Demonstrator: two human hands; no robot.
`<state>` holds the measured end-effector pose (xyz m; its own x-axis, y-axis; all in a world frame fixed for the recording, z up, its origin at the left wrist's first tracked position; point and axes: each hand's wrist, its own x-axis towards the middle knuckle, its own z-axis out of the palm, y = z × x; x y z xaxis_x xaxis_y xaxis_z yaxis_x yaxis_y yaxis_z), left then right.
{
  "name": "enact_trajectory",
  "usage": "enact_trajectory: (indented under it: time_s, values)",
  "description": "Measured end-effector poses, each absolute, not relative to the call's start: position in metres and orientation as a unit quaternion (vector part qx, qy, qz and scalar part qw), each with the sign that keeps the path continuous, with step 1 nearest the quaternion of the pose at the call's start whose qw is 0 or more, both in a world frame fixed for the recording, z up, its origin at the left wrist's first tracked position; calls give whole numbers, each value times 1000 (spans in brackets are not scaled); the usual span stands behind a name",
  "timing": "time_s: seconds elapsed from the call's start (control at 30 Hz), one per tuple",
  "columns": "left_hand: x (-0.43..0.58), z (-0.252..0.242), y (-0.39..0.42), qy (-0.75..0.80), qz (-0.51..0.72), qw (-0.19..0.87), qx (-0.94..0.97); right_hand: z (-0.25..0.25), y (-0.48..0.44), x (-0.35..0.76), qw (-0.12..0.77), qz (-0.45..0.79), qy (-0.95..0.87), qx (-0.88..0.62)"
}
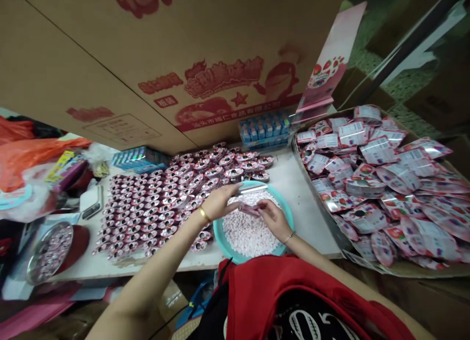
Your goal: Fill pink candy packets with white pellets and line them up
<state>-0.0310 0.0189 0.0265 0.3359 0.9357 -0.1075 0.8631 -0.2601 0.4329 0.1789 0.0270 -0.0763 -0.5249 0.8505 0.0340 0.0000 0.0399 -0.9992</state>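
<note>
A turquoise basin (217, 228) stands at the table's front, filled with small pale pink-white candies (249, 235). Over it, my right hand (274, 220) pinches a small pink packet (249, 210) with thumb and fingertips. My left hand (221, 201), with a gold bangle at the wrist, closes on the packet's other end; part of its grip is hidden. A shiny silver strip (254, 189) lies across the basin's far side, close to my left fingers. Left of the basin, many pink oval packets (157, 198) with dark round openings stand upright in tight rows.
An open carton (319, 203) heaped with pink strawberry-print pouches (382, 178) is on the right. Large printed cardboard boxes (220, 46) wall off the back. Blue packs (265, 129) sit before them. At left are a steel bowl (35, 266) of small packets and a white scale (91, 202).
</note>
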Motion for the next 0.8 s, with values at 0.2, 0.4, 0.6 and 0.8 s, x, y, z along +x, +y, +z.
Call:
enact_trajectory:
  time_s: [0.2, 0.4, 0.6, 0.8]
  values:
    - [-60, -20, 28, 628, 122, 259, 724, -108, 39, 167, 271, 475, -756, -360]
    - [-68, -44, -2, 707, 101, 281, 641, -119, 18, 155, 63, 342, -892, -288]
    - [-51, -61, -25, 701, 123, 315, 628, -146, 28, 148, 99, 417, -868, -252]
    - [-33, -62, -41, 678, 238, 306, 624, -146, 34, 187, 215, 668, -636, -322]
